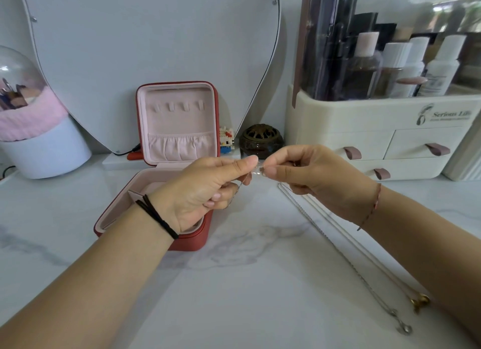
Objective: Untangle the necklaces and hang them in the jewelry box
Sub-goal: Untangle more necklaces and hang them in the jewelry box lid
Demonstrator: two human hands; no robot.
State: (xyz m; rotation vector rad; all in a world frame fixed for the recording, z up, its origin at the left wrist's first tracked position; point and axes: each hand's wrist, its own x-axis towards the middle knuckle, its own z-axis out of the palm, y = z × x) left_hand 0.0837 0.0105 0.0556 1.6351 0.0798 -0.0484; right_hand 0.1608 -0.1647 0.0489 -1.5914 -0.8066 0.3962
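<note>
A red jewelry box (179, 240) with pink lining stands open at the centre, its lid upright with several small hooks (177, 106) and an elastic pocket. My left hand (205, 192) and my right hand (309, 176) meet in front of the box, each pinching one end of a thin silver necklace (256, 172) between thumb and forefinger. A strand of it hangs under my left fingers. Two other chains lie stretched on the marble top to the right: one with a silver pendant (404, 328), one with a gold pendant (419, 301).
A heart-shaped mirror (156, 36) leans behind the box. A cream cosmetics organiser (377, 129) with drawers stands at the right. A white brush holder with pink trim (44, 140) sits at the left. A brown lidded pot (260, 140) and a small block figure (226, 139) stand behind.
</note>
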